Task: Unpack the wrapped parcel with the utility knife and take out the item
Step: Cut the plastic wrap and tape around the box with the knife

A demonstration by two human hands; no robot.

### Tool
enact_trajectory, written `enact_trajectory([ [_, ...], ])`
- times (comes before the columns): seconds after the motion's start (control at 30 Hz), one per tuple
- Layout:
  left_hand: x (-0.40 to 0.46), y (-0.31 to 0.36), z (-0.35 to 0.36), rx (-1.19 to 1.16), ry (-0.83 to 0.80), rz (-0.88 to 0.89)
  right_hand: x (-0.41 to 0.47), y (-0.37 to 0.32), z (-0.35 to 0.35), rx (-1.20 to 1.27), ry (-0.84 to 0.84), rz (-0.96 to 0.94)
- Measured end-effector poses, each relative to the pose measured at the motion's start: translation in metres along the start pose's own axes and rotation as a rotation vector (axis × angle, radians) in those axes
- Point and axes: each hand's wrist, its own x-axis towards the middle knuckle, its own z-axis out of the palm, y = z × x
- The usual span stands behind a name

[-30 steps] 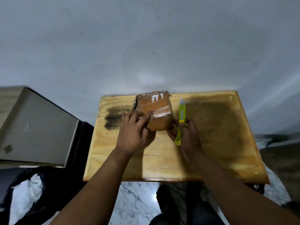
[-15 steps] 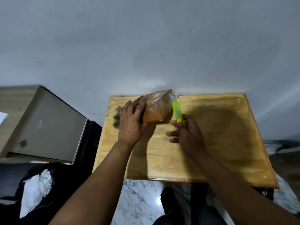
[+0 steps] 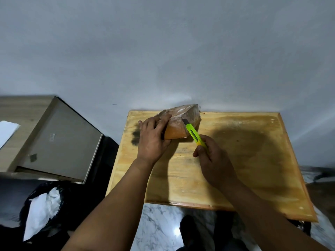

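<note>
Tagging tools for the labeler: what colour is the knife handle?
Bright yellow-green, with a dark tip at the blade end; the knife shows in the head view, held by the right hand.

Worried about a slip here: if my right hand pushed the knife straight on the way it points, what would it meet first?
Probably the wrapped parcel: the utility knife in the right hand already has its tip there.

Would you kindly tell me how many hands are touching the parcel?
1. The left hand holds the parcel on its left side; the right hand grips only the knife.
</note>
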Motion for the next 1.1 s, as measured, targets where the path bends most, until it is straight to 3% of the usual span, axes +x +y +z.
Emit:
enact_trajectory([
  [1.1,0.002,0.012,0.001,0.050,0.012,-0.006,0.002,-0.005,-0.008,-0.093,0.003,-0.051],
])
